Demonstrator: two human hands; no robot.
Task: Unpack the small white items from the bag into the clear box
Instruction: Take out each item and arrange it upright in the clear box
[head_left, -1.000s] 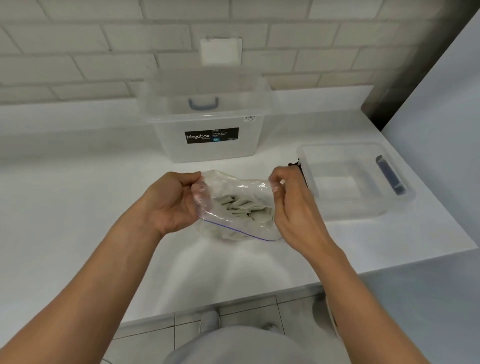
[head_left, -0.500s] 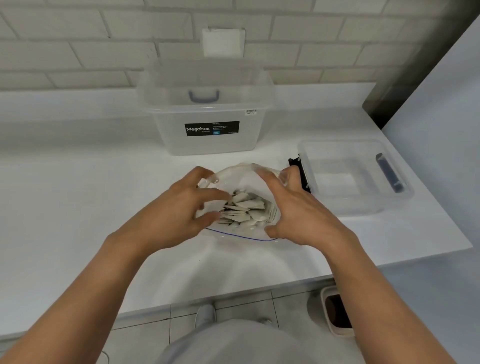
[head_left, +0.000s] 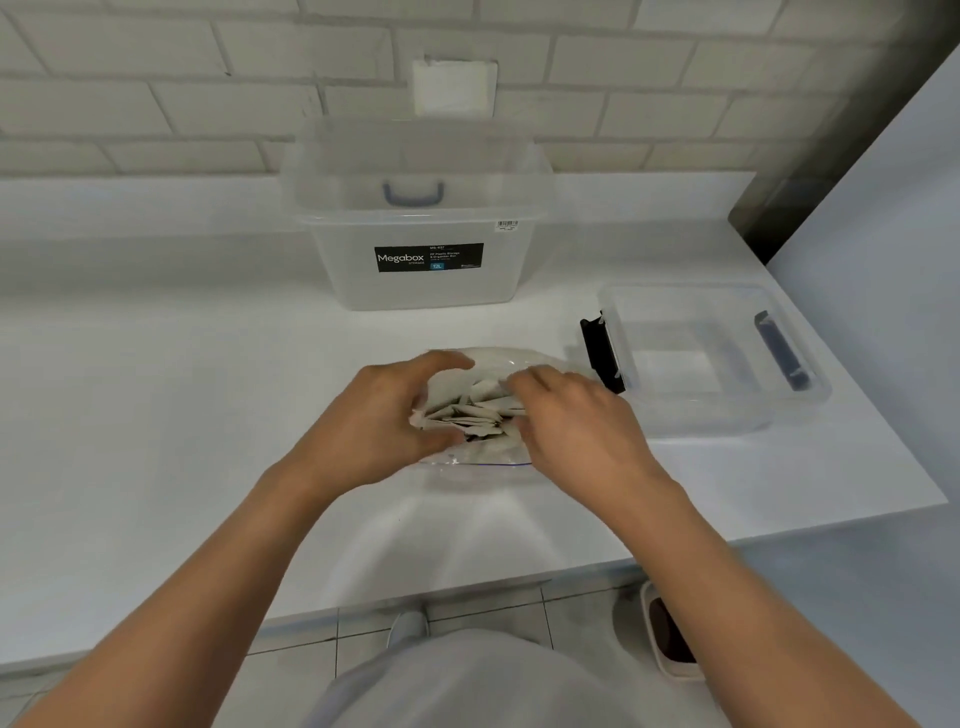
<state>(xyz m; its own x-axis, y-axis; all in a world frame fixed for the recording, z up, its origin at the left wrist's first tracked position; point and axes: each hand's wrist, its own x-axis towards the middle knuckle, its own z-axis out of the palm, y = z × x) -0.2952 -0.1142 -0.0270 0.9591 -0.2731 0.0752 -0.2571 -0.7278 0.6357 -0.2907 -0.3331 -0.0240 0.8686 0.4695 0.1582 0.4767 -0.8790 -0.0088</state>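
Note:
A clear zip bag (head_left: 478, 460) lies on the white counter in front of me, its mouth open and stuffed with several small white packets (head_left: 470, 410). My left hand (head_left: 384, 421) curls round the left side of the packet bundle. My right hand (head_left: 566, 421) reaches in from the right, fingers curled into the same bundle. A tall clear box (head_left: 421, 291) labelled Megabox stands open behind the bag, near the brick wall.
A shallow clear lid (head_left: 727, 410) with a black latch (head_left: 600, 353) and a blue handle lies to the right of the bag. The white counter (head_left: 156, 415) ends at a front edge near my body and at a right edge past the lid.
Both hands have let go of the bag's rim and gone into its mouth. They now close on the white packets, which stand higher out of the bag.

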